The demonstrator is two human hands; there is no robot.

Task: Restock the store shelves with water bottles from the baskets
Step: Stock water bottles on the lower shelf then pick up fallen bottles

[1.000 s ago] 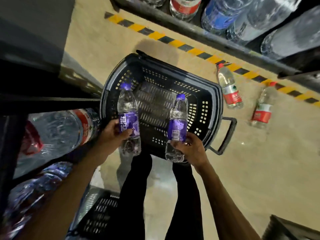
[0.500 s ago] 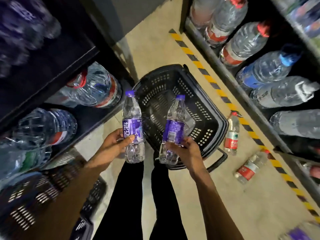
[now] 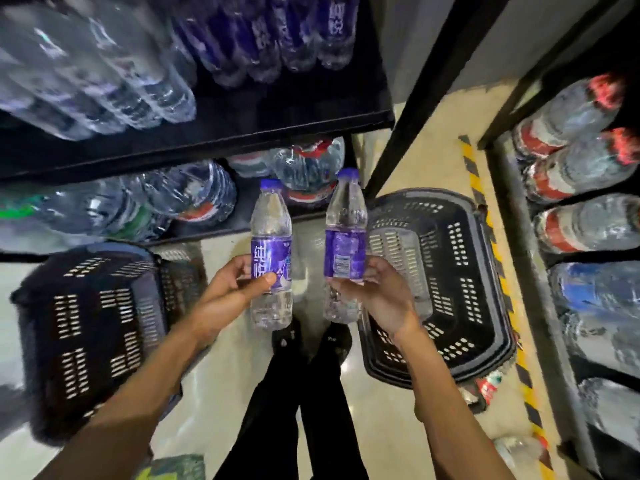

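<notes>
**A:** What are the hands doing?

**B:** Each grips a water bottle. The left hand (image 3: 239, 289) curls round the purple label of the first bottle (image 3: 271, 251), thumb across the front. The right hand (image 3: 377, 296) wraps the second bottle (image 3: 346, 244) low on its label.

**A:** Where are the two bottles?

**B:** In the air above the person's shoes (image 3: 332, 337), upright with their purple caps up, side by side but not touching.

**A:** And the baskets?

**B:** A black basket (image 3: 450, 271) sits on the floor (image 3: 433, 143) behind the right hand. A dark basket (image 3: 86, 323) is at the left, beyond the left forearm (too blurred to tell its contents).

**A:** The shelves?

**B:** The upper shelf (image 3: 207, 143) at the left carries purple-labelled bottles (image 3: 287, 32), with larger bottles (image 3: 194, 194) on the level beneath. Red-capped bottles (image 3: 568, 116) fill the rack at the right, and striped tape (image 3: 472, 168) runs along its foot. A small bottle (image 3: 486, 388) with a red label lies just beside the black basket's near edge.
</notes>
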